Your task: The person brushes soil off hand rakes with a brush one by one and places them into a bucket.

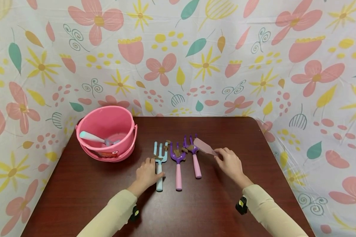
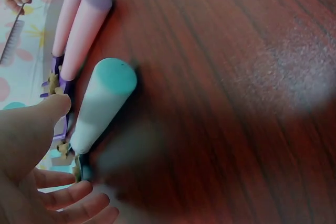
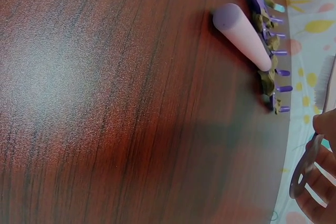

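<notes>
My right hand (image 1: 230,164) grips the handle of a pale pink brush (image 1: 204,146), its head over the tines of the right-hand purple garden fork (image 1: 197,164). Bristles show on the brush (image 3: 324,85) in the right wrist view. My left hand (image 1: 146,173) lies beside the light-blue garden fork (image 1: 159,181), thumb near its handle and fingers loosely extended, not wrapped round it. Between these two forks lies another purple fork (image 1: 179,177) with a pink handle. Brown dry leaf bits (image 1: 177,152) are scattered over the tines of all three forks.
A pink bucket (image 1: 126,151) stands at the back left of the dark wooden table (image 1: 207,210). Inside it leans a tool (image 1: 92,137) with a white handle and turquoise end. A flower-patterned cloth (image 1: 178,42) hangs behind and at both sides.
</notes>
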`<state>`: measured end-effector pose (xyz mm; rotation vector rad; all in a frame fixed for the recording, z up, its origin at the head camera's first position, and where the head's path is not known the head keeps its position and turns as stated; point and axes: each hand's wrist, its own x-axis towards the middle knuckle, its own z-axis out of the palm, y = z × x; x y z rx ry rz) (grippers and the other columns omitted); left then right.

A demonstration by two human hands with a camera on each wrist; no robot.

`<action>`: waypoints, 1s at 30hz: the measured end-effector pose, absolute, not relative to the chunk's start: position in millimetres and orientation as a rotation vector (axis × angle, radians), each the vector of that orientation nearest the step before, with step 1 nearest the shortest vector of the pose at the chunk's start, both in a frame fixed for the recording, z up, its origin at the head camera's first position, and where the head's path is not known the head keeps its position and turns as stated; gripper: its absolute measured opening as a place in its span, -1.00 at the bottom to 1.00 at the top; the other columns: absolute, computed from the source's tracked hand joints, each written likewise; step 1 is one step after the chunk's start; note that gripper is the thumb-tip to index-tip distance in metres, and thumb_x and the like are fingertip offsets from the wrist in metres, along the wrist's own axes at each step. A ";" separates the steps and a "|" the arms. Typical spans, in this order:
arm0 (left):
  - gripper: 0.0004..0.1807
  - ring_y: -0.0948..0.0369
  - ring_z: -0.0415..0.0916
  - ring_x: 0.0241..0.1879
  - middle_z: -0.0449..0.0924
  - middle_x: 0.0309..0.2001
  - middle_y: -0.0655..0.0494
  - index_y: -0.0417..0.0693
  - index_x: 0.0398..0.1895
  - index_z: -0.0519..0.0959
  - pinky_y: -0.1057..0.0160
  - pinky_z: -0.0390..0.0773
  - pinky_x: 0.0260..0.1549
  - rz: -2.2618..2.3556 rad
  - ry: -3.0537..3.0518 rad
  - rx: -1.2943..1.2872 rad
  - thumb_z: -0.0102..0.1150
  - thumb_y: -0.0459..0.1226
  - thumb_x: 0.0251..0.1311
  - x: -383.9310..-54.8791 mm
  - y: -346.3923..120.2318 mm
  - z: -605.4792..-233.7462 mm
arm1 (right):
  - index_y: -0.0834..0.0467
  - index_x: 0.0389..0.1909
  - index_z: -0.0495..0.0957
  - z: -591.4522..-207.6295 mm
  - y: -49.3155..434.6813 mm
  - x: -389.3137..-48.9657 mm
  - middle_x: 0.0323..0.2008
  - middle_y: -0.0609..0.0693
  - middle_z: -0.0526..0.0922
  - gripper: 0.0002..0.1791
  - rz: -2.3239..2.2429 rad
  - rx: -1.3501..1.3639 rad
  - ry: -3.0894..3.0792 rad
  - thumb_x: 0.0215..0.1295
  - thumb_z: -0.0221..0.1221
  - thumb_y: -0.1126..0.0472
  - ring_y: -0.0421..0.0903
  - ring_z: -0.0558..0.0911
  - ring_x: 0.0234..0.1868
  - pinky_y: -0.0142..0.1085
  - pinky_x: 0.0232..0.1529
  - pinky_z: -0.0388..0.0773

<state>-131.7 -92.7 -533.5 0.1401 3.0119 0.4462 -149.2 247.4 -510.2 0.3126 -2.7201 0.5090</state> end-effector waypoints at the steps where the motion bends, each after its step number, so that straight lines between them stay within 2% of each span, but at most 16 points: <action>1: -0.20 -0.01 0.48 -0.28 0.41 -0.19 -0.05 -0.21 -0.05 0.41 0.00 0.51 -0.46 0.442 3.010 0.136 0.28 0.24 -0.18 -131.5 -92.0 -534.3 | 0.03 -0.18 0.61 -510.3 247.5 -149.3 -0.34 0.01 0.59 -0.73 0.507 0.315 -2.721 0.04 0.30 0.17 -0.02 0.52 -0.41 -0.08 -0.53 0.44; 10: -0.26 -0.02 0.51 -0.47 0.41 -0.35 -0.03 -0.19 -0.18 0.40 0.05 0.45 -0.61 0.425 2.990 0.099 0.27 0.24 -0.20 -132.3 -85.3 -541.1 | 0.03 -0.17 0.61 -510.3 246.4 -149.4 -0.34 0.01 0.59 -0.73 0.518 0.322 -2.729 0.04 0.30 0.17 -0.01 0.52 -0.41 -0.08 -0.53 0.45; 14: -0.29 -0.04 0.53 -0.48 0.45 -0.41 -0.04 -0.20 -0.20 0.42 0.04 0.45 -0.63 0.421 2.997 0.086 0.29 0.21 -0.19 -131.9 -82.3 -544.1 | 0.02 -0.17 0.61 -510.8 245.6 -149.1 -0.33 0.03 0.59 -0.73 0.519 0.326 -2.738 0.05 0.29 0.17 0.00 0.53 -0.40 -0.06 -0.52 0.46; 19: -0.48 -0.01 0.55 -0.50 0.53 -0.50 -0.02 -0.16 -0.32 0.47 0.04 0.43 -0.66 0.479 2.967 0.047 0.30 0.08 -0.13 -131.7 -80.7 -543.7 | 0.02 -0.17 0.61 -511.3 245.0 -149.2 -0.33 0.04 0.59 -0.73 0.520 0.325 -2.736 0.05 0.29 0.17 0.01 0.53 -0.39 -0.05 -0.52 0.46; 23: -0.62 -0.01 0.55 -0.49 0.56 -0.49 -0.05 -0.14 -0.38 0.48 0.05 0.43 -0.65 0.526 2.933 0.034 0.28 -0.03 -0.08 -131.4 -82.4 -541.3 | 0.02 -0.17 0.61 -512.8 244.3 -148.3 -0.34 0.02 0.59 -0.73 0.519 0.320 -2.738 0.04 0.29 0.18 0.01 0.53 -0.40 -0.06 -0.54 0.45; 27: -0.66 -0.01 0.54 -0.48 0.57 -0.46 -0.08 -0.15 -0.32 0.47 0.06 0.43 -0.64 0.557 2.904 0.029 0.25 -0.10 -0.03 -131.2 -85.5 -540.0 | 0.02 -0.17 0.61 -513.7 243.2 -146.7 -0.34 0.01 0.59 -0.73 0.517 0.325 -2.748 0.05 0.29 0.18 -0.01 0.52 -0.42 -0.09 -0.55 0.44; 30: -0.63 -0.01 0.54 -0.49 0.57 -0.44 -0.09 -0.17 -0.19 0.45 0.08 0.43 -0.64 0.567 2.876 0.019 0.21 -0.11 0.03 -130.7 -87.7 -539.0 | 0.02 -0.17 0.61 -513.6 242.9 -146.3 -0.34 0.01 0.59 -0.73 0.514 0.328 -2.751 0.05 0.29 0.18 -0.01 0.52 -0.42 -0.09 -0.54 0.45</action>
